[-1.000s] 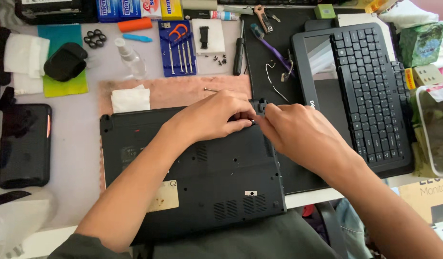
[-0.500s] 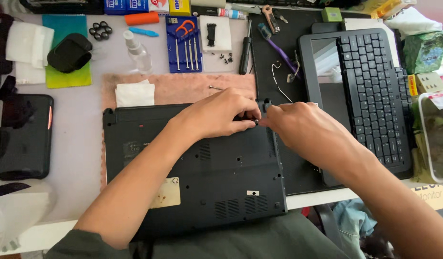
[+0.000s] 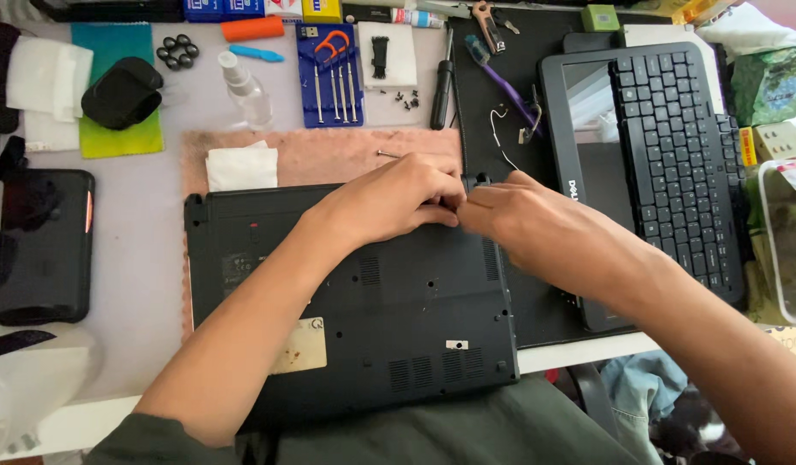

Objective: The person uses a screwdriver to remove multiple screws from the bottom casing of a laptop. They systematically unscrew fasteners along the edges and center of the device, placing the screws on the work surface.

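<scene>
A black laptop base (image 3: 389, 319) lies upside down on a pink mat (image 3: 329, 159) in front of me. My left hand (image 3: 389, 202) rests on its far right corner, fingers curled and pinching at the hinge area. My right hand (image 3: 535, 228) meets it from the right, fingertips closed on the same spot near the hinge (image 3: 477, 182). What sits between the fingers is hidden. One loose screw (image 3: 387, 154) lies on the mat just beyond my left hand.
A keyboard panel (image 3: 673, 164) lies at the right on a black mat. A blue screwdriver set (image 3: 333, 77), a black screwdriver (image 3: 441, 82), small screws (image 3: 406, 101), a spray bottle (image 3: 247, 90), a white tissue (image 3: 241, 166) and a black phone (image 3: 40, 245) surround the base.
Both hands stay at the laptop's far right corner, with only small finger shifts. The view has drifted slightly.
</scene>
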